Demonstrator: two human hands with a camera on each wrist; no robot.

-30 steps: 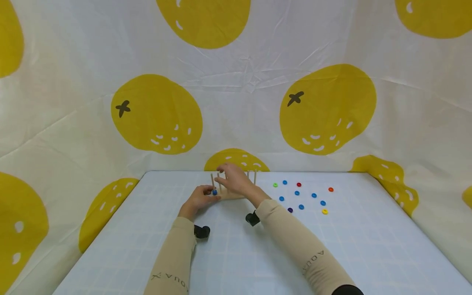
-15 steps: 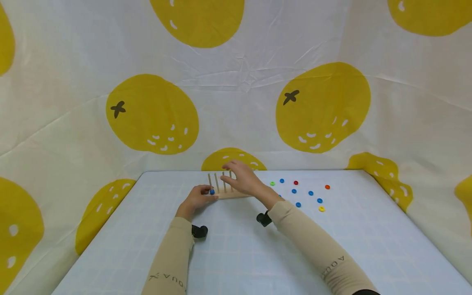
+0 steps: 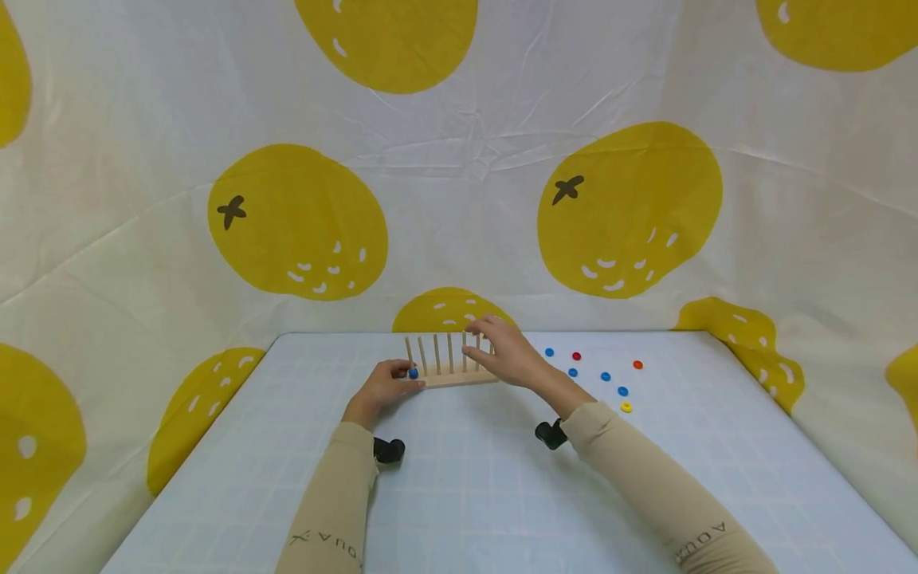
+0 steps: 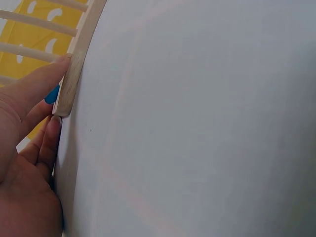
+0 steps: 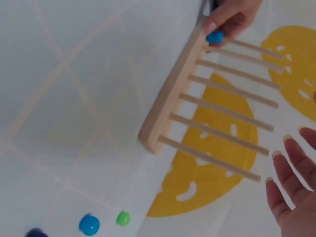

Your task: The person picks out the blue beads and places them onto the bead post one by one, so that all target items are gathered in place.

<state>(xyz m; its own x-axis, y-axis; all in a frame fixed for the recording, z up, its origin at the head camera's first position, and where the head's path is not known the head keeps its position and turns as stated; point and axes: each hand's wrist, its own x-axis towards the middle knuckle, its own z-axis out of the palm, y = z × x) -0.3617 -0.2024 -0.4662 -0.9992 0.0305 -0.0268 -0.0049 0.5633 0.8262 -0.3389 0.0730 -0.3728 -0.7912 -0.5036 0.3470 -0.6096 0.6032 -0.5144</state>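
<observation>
A wooden peg rack (image 3: 459,378), with a long base and several upright pegs, stands at the far side of the table. My left hand (image 3: 383,387) grips its left end; in the left wrist view the thumb (image 4: 47,79) lies on the base (image 4: 74,81) and other fingers are behind the end. Small blue rings (image 5: 215,37) sit low on the leftmost peg, beside the left fingers. My right hand (image 3: 505,355) is at the rack's right part, overlapping the right pegs. Its fingers (image 5: 286,173) are spread and hold nothing, apart from the peg tips in the right wrist view.
Loose rings lie on the table right of the rack: several blue ones (image 3: 606,376), a red (image 3: 577,356), an orange (image 3: 638,364) and a yellow (image 3: 627,407). A green ring (image 5: 123,218) lies near the rack's right end. Behind rises a fruit-patterned cloth (image 3: 459,199).
My right hand has moved right along the rack, fingers apart, uncovering the middle pegs. The left hand keeps its grip on the left end. The head view has shifted slightly.
</observation>
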